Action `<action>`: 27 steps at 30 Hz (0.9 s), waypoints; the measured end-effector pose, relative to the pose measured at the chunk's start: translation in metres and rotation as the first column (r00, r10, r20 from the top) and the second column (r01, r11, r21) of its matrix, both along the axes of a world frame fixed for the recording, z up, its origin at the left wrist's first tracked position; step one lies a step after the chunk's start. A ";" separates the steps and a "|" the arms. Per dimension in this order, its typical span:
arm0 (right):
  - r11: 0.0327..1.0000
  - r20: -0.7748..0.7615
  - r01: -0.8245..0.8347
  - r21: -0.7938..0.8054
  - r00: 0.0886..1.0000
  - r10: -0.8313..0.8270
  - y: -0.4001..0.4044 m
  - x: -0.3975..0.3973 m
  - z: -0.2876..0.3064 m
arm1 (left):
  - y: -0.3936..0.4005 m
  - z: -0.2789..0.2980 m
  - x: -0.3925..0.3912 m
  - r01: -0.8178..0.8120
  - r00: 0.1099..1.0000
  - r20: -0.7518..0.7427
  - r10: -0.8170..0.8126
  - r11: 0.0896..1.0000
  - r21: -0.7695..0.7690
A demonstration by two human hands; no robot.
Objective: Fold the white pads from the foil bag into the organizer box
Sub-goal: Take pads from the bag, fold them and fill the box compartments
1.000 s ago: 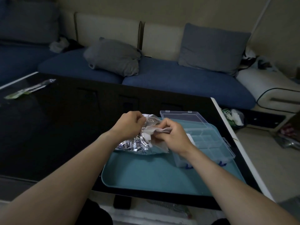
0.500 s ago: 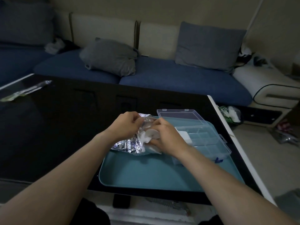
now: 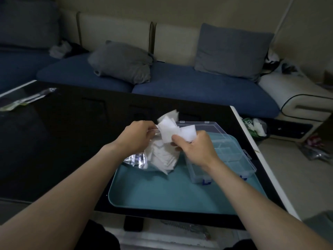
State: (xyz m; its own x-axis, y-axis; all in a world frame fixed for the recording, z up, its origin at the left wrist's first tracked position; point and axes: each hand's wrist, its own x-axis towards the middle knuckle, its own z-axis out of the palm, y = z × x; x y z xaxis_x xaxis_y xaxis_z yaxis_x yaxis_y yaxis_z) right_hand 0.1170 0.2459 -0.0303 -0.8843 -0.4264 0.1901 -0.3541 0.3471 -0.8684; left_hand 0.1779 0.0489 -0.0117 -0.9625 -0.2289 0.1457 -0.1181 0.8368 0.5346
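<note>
Pads coming out of the bag, none folded yet

White pads [image 3: 169, 130] fan out above the teal tray [image 3: 162, 197], pinched as a bunch in the curled fingers of the right hand [image 3: 194, 150]. Beside it the left hand [image 3: 137, 138] grips the mouth of the foil bag [image 3: 137, 158], which droops onto the tray with more pads inside. Just right, the organizer box [image 3: 223, 154] sits open, lid back. Judged step: extraction. Next comes separating one pad, folding it, and choosing a compartment. Beyond lie the black table [image 3: 72, 123] and sofa [image 3: 198, 85].
</note>
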 end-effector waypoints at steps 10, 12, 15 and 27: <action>0.998 0.164 -0.038 -0.044 0.985 0.045 0.010 -0.002 0.005 | 0.015 0.009 0.008 0.104 0.993 0.050 -0.105 0.995 0.009; 0.994 0.216 -0.070 -0.082 0.973 0.087 0.015 -0.001 0.011 | 0.017 0.015 0.012 0.157 0.984 0.067 -0.165 0.981 0.111; 0.975 0.294 -0.106 -0.198 0.942 0.162 0.020 0.002 0.017 | 0.025 0.020 0.017 0.170 0.980 0.010 -0.198 0.865 0.471; 0.949 0.359 -0.053 -0.312 0.918 0.170 0.024 0.009 0.031 | 0.054 0.023 0.016 0.081 0.942 -0.299 0.151 0.764 0.640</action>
